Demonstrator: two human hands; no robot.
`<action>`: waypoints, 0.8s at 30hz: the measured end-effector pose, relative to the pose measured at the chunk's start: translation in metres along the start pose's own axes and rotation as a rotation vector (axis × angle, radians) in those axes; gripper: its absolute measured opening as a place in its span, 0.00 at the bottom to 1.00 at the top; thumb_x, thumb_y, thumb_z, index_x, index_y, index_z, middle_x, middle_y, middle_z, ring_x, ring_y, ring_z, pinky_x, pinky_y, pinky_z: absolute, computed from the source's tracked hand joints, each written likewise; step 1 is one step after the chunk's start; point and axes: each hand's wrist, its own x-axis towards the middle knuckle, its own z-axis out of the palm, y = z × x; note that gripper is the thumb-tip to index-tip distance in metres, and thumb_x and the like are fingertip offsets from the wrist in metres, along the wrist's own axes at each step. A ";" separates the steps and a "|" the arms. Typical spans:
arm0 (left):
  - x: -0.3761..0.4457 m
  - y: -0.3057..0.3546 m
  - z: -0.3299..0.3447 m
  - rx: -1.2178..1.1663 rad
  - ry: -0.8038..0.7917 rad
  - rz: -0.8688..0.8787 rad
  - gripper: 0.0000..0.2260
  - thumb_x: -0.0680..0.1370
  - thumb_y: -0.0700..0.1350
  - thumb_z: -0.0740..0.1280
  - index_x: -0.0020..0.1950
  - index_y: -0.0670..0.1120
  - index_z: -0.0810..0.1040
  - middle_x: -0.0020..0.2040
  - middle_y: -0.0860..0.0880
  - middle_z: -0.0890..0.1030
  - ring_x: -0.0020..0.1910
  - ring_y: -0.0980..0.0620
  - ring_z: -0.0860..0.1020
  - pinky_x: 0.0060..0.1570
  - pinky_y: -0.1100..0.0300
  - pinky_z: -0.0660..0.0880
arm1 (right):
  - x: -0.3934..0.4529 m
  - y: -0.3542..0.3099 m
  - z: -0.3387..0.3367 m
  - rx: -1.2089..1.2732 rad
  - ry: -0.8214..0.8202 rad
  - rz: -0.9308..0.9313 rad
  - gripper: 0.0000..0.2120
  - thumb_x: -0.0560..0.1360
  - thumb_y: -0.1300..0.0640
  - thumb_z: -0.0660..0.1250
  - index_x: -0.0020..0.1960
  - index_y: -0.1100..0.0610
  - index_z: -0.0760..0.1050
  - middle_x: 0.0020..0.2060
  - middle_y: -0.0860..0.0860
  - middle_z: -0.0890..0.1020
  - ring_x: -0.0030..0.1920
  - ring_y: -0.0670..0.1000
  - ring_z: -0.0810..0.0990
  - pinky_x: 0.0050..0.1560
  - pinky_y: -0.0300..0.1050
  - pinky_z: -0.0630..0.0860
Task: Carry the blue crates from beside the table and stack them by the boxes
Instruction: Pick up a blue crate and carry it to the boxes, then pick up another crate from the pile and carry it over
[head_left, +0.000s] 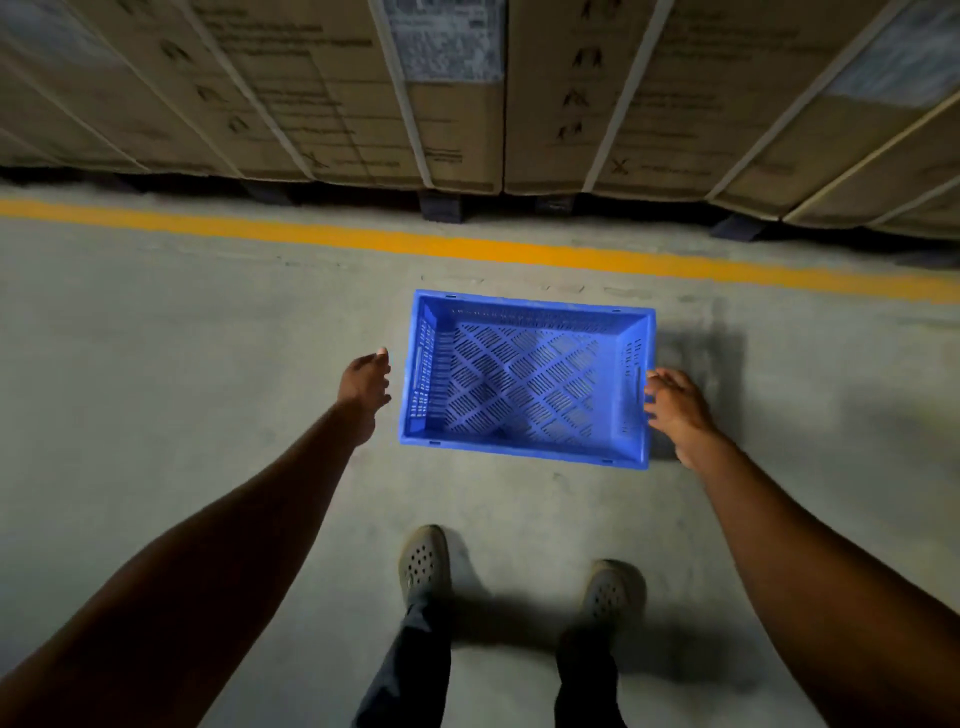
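Observation:
One blue plastic crate (524, 379) with a slotted bottom and nothing inside rests on the concrete floor in front of me. My left hand (366, 387) hovers just left of its short wall, fingers apart, a small gap from the plastic. My right hand (675, 408) is at the right short wall, fingers spread, fingertips touching or nearly touching the wall by the handle slot. Neither hand grips the crate. Large strapped cardboard boxes (457, 93) stand in a row beyond it.
A yellow floor line (363, 239) runs across between the crate and the boxes, which sit on dark pallet feet (440, 207). My two feet in grey perforated shoes (423, 564) stand just behind the crate. Bare concrete floor (156, 364) stretches left and right.

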 end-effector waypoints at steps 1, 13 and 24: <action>-0.034 0.013 -0.019 -0.046 -0.022 0.011 0.10 0.82 0.53 0.62 0.52 0.48 0.77 0.48 0.47 0.78 0.43 0.50 0.75 0.44 0.57 0.72 | -0.035 -0.016 -0.009 0.041 -0.027 0.014 0.07 0.81 0.52 0.61 0.56 0.53 0.72 0.46 0.56 0.78 0.37 0.53 0.76 0.39 0.43 0.71; -0.401 0.052 -0.206 -0.326 0.029 0.074 0.12 0.82 0.54 0.60 0.49 0.49 0.79 0.43 0.50 0.81 0.40 0.49 0.79 0.44 0.57 0.73 | -0.363 -0.109 -0.084 0.083 -0.251 -0.067 0.12 0.81 0.56 0.60 0.60 0.58 0.77 0.47 0.57 0.83 0.38 0.54 0.80 0.37 0.44 0.74; -0.593 -0.134 -0.249 -0.878 0.381 0.032 0.14 0.83 0.56 0.58 0.53 0.48 0.77 0.46 0.50 0.80 0.38 0.52 0.77 0.40 0.59 0.72 | -0.498 -0.079 -0.065 -0.153 -0.547 -0.142 0.10 0.80 0.55 0.62 0.57 0.58 0.78 0.45 0.54 0.83 0.41 0.55 0.80 0.41 0.46 0.74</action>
